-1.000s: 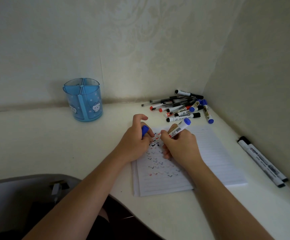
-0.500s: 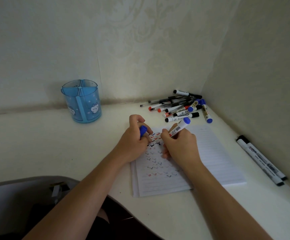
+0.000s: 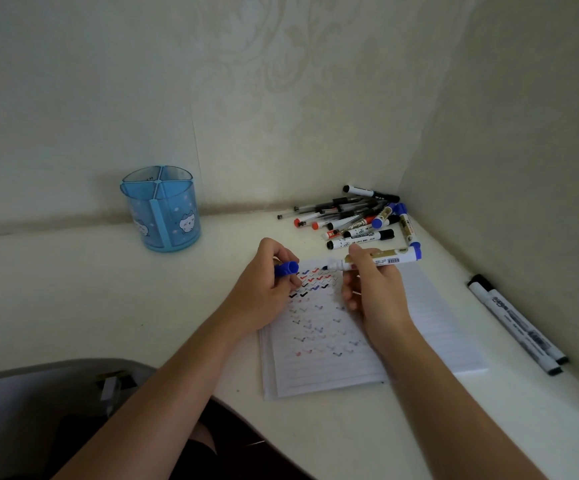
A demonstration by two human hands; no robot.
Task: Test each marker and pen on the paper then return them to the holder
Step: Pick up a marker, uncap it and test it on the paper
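My right hand [image 3: 371, 289] pinches an uncapped blue marker [image 3: 390, 259], held level above the lined paper [image 3: 430, 327], tip pointing left. Its blue cap [image 3: 286, 268] sits between the fingers of my left hand [image 3: 267, 285], open end facing the tip, a short gap apart. Rows of small red, blue and black check marks cover the paper's left half. The blue divided holder [image 3: 161, 209] stands empty at the back left against the wall. A pile of pens and markers [image 3: 357, 220] lies in the back right corner.
Two black-capped markers [image 3: 520, 327] lie side by side along the right wall. A grey chair back [image 3: 31, 403] shows at the lower left, below the table edge. Walls close the desk at the back and right.
My right hand lifted the marker off the paper and turned it level, tip toward the cap. The left hand turned the cap's opening toward it.
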